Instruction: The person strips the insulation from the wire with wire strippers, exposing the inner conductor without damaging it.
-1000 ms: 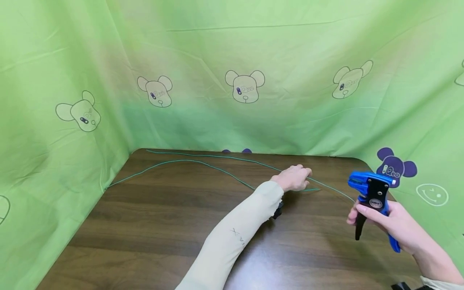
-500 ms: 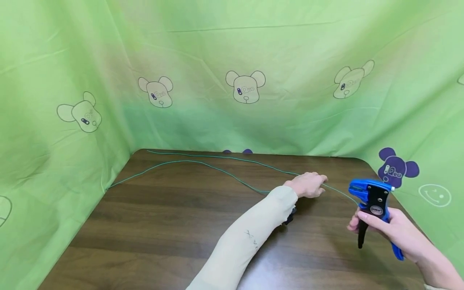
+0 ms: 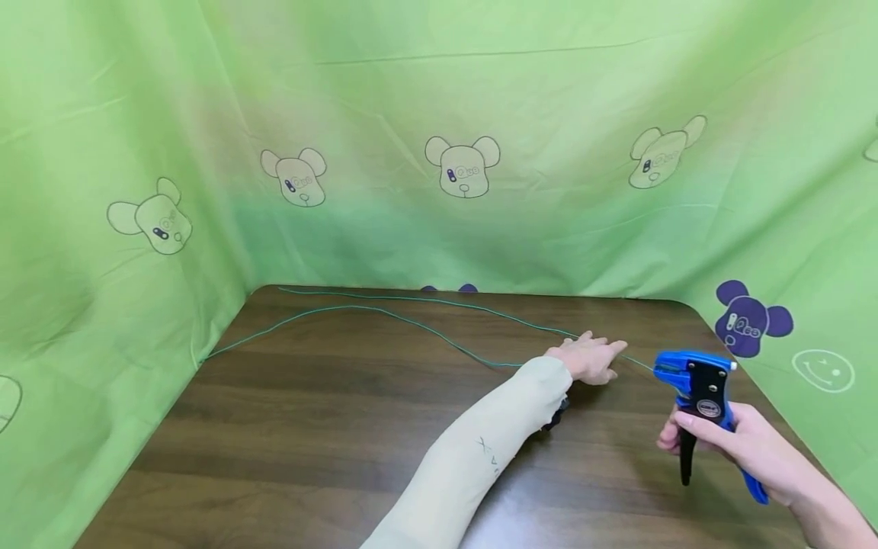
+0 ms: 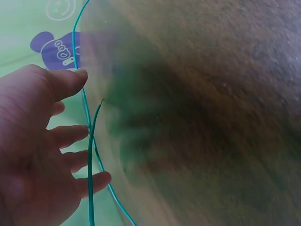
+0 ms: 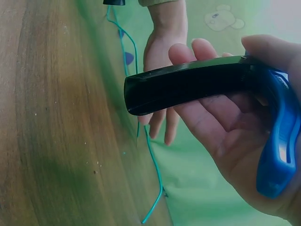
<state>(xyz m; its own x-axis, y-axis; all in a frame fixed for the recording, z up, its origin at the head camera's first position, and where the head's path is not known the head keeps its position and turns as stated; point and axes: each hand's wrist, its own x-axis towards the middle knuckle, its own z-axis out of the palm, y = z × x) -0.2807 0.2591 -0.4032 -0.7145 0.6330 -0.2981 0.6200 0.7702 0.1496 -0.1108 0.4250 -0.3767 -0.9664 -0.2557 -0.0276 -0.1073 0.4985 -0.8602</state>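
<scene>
Green thin wire (image 3: 384, 311) lies in long curves across the dark wooden desk (image 3: 309, 427), running from the far left edge towards the right. The left hand (image 3: 591, 358) rests on the desk over the wire's right-hand stretch, fingers straight and spread, palm down; in the left wrist view the wire (image 4: 89, 141) passes just beside the fingertips (image 4: 70, 134), with one cut end lying close to another strand, and no finger is curled round it. The right hand (image 3: 737, 442) grips a blue and black wire stripper (image 3: 700, 381) by its handles, held upright above the desk, its blue head pointing left towards the wire's near end, just beside the left hand's fingertips. From the right wrist the black handle (image 5: 188, 89) crosses the fingers while the blue handle (image 5: 277, 146) sits in the palm; the tool's head is out of frame there. Whether the wire end touches the stripper's head is too fine to make out in the head view. Green cloth (image 3: 439, 114) printed with bear faces hangs behind and beside the desk, hiding its far edge. A small dark object (image 3: 557, 415) under the left sleeve is mostly hidden. The right forearm is cut off at the frame's corner.
</scene>
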